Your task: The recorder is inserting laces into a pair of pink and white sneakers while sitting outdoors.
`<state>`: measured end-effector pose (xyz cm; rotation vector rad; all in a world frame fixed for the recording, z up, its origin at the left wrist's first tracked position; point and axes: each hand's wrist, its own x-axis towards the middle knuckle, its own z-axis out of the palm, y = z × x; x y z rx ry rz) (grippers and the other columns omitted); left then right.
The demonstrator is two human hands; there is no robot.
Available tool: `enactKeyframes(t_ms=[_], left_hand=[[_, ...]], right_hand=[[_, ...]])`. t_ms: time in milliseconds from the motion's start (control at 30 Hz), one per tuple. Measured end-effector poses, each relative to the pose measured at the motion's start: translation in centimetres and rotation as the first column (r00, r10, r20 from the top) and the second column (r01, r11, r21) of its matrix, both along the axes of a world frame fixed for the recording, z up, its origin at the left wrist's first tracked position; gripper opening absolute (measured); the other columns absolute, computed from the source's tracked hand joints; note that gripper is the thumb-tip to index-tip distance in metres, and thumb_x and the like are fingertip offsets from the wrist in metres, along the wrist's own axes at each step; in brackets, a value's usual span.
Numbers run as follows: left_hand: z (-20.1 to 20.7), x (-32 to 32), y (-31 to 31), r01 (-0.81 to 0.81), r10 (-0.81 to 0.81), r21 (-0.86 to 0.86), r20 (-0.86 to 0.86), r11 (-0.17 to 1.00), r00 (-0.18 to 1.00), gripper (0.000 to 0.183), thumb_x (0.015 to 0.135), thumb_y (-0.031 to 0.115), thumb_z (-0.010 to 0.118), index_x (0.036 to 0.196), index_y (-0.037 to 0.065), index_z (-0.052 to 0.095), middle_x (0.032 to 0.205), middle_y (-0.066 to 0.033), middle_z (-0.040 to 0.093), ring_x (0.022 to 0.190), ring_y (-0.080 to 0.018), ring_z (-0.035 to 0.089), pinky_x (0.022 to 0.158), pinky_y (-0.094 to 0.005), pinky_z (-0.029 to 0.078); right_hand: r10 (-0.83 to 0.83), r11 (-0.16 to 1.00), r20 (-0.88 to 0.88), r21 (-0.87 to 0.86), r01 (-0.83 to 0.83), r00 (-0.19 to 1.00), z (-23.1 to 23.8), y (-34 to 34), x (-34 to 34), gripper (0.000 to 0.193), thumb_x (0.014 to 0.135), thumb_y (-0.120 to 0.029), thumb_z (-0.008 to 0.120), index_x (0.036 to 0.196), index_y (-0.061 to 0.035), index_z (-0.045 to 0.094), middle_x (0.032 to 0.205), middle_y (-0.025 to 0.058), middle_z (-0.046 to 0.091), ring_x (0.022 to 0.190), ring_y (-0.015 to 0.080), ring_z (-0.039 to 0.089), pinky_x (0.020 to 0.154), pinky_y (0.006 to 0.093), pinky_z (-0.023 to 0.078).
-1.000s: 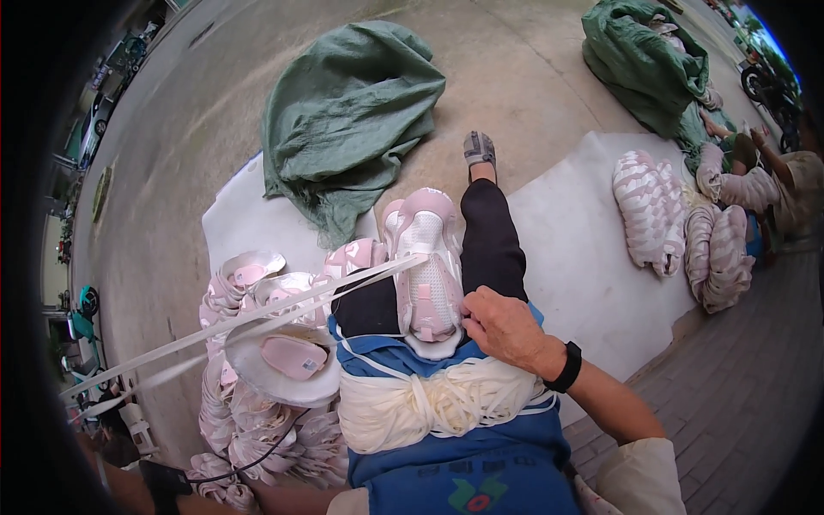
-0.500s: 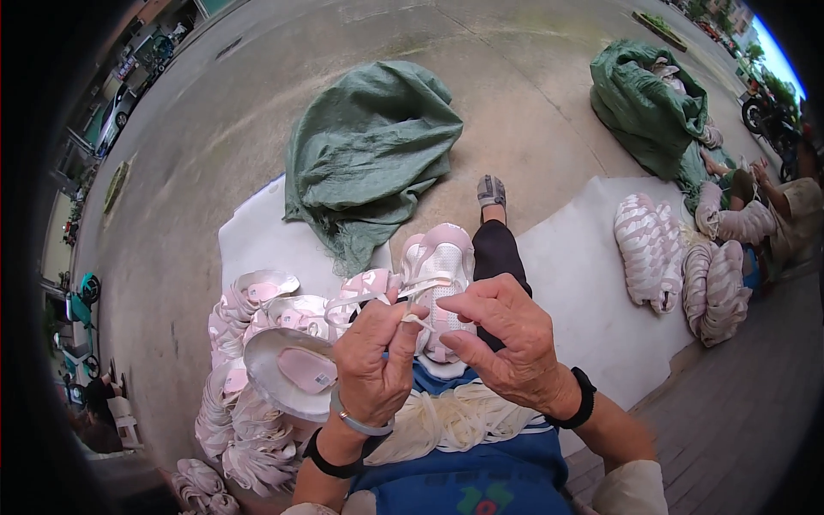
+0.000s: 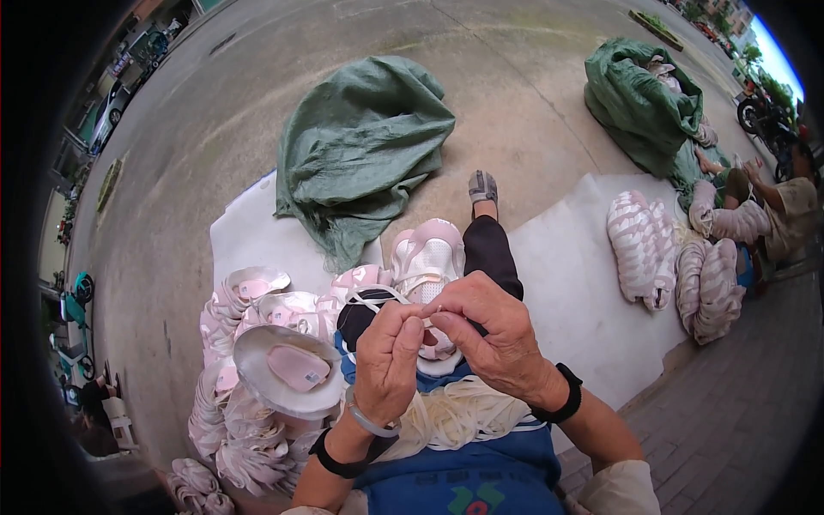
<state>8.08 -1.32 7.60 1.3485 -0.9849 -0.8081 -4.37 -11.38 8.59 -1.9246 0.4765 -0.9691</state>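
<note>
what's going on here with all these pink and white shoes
A person is working with bare hands over a pink-and-white shoe upper on their lap. The left hand pinches a white lace; the right hand meets it at the fingertips, though whether it also grips the lace is hard to tell. A bundle of cream laces lies across the lap, and more uppers are piled on the left.

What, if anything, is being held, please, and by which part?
The left hand pinches a narrow, flat white lace; the right hand seems to; whether near its end is hidden.
</note>
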Motion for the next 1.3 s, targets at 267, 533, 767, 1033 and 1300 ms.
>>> enactKeyframes(t_ms=[267,533,767,1033,1300], left_hand=[[-0.1,-0.4,0.3,0.103,-0.068,0.104,-0.296,0.989,0.953,0.025,0.102,0.02,0.049,0.107,-0.003,0.056,0.091,-0.0052,0.062,0.079,-0.0083,0.06,0.073,-0.0215,0.049],[-0.5,0.6,0.5,0.037,0.042,0.138,-0.533,0.99,0.845,0.023,0.1,0.02,0.051,0.11,-0.001,0.054,0.093,-0.0065,0.065,0.079,-0.007,0.063,0.073,-0.0199,0.05],[-0.8,-0.2,0.6,-0.108,0.1,-0.004,-0.363,0.994,0.926,0.02,0.097,0.012,0.057,0.111,-0.001,0.056,0.093,-0.0071,0.065,0.084,-0.0094,0.061,0.075,-0.0218,0.049],[-1.5,-0.2,0.9,-0.042,0.049,-0.05,0.148,0.998,0.988,0.012,0.092,0.005,0.061,0.104,0.001,0.062,0.087,-0.0054,0.063,0.079,-0.0096,0.059,0.071,-0.0237,0.047],[-1.3,2.6,3.3,-0.092,0.104,0.089,-0.136,0.992,0.985,0.022,0.097,0.007,0.056,0.116,-0.002,0.056,0.103,-0.0067,0.064,0.091,-0.009,0.058,0.081,-0.0192,0.045]], right_hand=[[0.036,0.938,0.008,0.346,-0.037,0.999,-0.4,0.1,-0.8,0.011,0.091,-0.007,0.06,0.097,0.002,0.063,0.091,0.0083,0.062,0.08,0.0151,0.06,0.071,0.0278,0.049],[-0.056,0.946,-0.026,0.319,0.062,0.998,-0.8,0.9,-0.9,0.014,0.089,-0.009,0.064,0.097,0.0023,0.063,0.084,0.0077,0.059,0.072,0.0131,0.058,0.065,0.0254,0.048],[0.018,0.972,-0.128,0.233,0.012,0.992,-1.1,2.2,-0.9,0.016,0.089,-0.013,0.066,0.098,0.001,0.065,0.079,0.0072,0.057,0.063,0.0113,0.053,0.054,0.0257,0.043],[-0.088,0.935,-0.098,0.335,0.116,0.991,-0.2,1.7,-0.3,0.02,0.091,-0.014,0.064,0.104,0.0008,0.066,0.081,0.0067,0.058,0.067,0.0119,0.055,0.061,0.024,0.047],[-0.159,0.597,0.453,0.752,-0.28,0.877,1.1,-1.2,-4.0,0.027,0.103,-0.025,0.045,0.103,0.0,0.056,0.087,0.0091,0.063,0.077,0.0236,0.065,0.078,0.0384,0.055]])
